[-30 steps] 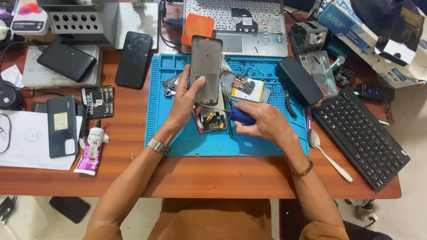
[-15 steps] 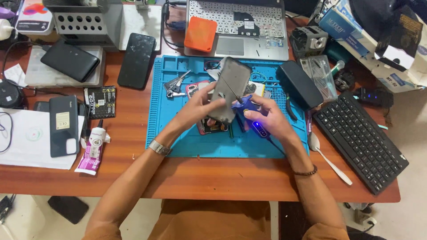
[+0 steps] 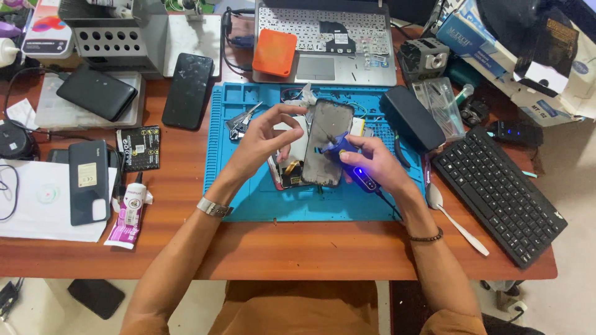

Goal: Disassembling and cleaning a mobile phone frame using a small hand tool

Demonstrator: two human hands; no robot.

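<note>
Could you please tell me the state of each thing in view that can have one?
Phone: lying on the blue mat, screen dark.
Blue tool: held in right hand, light on.
Left hand: open, touching nothing visible.
Laptop: open, some keys missing.
Black phone: screen dark.
Black keyboard: untouched.

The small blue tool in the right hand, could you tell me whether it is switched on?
On: the blue tool in the right hand shows a small lit blue light on its body.

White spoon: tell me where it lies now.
In the head view, the white spoon lies on the wooden desk, right of the blue mat, beside the black keyboard.
</note>
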